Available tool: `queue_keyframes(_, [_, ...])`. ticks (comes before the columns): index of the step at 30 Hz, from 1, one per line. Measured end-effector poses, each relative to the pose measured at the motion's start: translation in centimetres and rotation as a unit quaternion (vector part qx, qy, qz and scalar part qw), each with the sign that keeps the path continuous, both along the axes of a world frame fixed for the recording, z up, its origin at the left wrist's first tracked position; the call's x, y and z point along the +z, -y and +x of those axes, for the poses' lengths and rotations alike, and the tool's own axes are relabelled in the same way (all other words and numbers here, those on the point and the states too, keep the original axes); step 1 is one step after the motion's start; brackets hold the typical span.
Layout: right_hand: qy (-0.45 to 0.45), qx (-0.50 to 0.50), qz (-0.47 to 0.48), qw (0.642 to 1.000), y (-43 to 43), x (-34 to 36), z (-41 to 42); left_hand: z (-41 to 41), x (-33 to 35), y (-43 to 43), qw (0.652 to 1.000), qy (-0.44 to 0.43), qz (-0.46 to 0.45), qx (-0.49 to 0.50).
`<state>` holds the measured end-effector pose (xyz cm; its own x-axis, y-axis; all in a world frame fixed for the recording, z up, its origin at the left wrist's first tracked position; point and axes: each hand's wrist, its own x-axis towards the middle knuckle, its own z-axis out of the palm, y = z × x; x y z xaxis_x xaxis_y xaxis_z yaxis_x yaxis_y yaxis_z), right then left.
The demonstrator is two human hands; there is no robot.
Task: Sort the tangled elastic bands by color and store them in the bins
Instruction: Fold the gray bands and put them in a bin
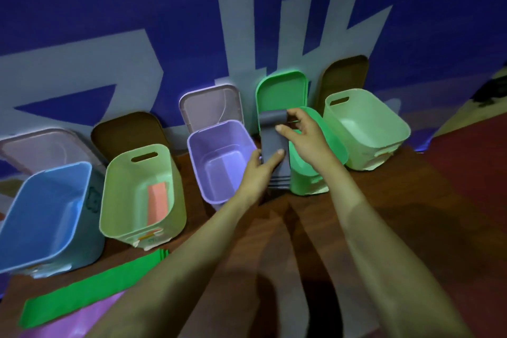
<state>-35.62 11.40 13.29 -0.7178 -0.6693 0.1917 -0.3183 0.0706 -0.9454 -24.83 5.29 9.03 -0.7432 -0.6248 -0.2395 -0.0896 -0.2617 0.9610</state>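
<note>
A grey elastic band (270,140) is held upright between the purple bin (216,153) and the bright green bin (315,167). My left hand (260,170) grips its lower part with the thumb pressed on the front. My right hand (304,134) pinches its folded top edge. A green band (90,287) lies flat on the wooden table (411,200) at the lower left, over a pink-purple band (82,321). An orange band (157,203) lies inside the pale green bin (142,192).
A blue bin (46,217) stands at the far left and a light green bin (365,129) at the right. Lids lean against the blue wall behind the bins: pink, brown and a green lid (282,90). A red surface lies to the right.
</note>
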Motion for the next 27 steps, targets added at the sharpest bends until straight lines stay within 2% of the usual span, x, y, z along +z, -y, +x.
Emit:
queue_keyframes(5, [-0.012, -0.007, 0.042, 0.999, -2.6, 0.9, -8.0, -8.1, 0.6, -2.6, 0.998, -0.019, 0.055, -0.039])
queue_keyframes(11, [0.015, -0.036, 0.113, 0.993, -7.2, 0.7, -17.8, -16.9, 0.7, -8.4, 0.992, 0.053, 0.103, -0.048])
queue_keyframes(14, [0.021, -0.049, 0.14, 0.989, -8.9, -0.5, -22.0, -20.7, 0.3, -10.4, 0.995, 0.078, 0.06, -0.02])
queue_keyframes(17, [0.012, -0.059, 0.178, 0.982, -9.8, -1.4, -25.8, -24.2, -0.2, -11.8, 0.995, 0.08, -0.053, -0.022])
queue_keyframes(20, [-0.017, -0.061, 0.249, 0.966, -9.6, -3.0, -29.4, -27.4, -0.5, -12.4, 0.981, 0.115, -0.148, -0.053])
queue_keyframes(21, [-0.028, -0.06, 0.279, 0.958, -9.1, -3.6, -30.6, -28.5, -0.9, -12.4, 0.977, 0.129, -0.158, -0.065])
queue_keyframes(24, [-0.046, -0.007, 0.367, 0.929, -7.5, -5.7, -33.4, -31.7, -2.3, -11.6, 0.966, 0.213, -0.11, -0.094])
queue_keyframes(27, [-0.048, 0.047, 0.43, 0.9, -5.6, -8.0, -35.0, -34.4, -4.6, -10.6, 0.931, 0.31, -0.123, -0.148])
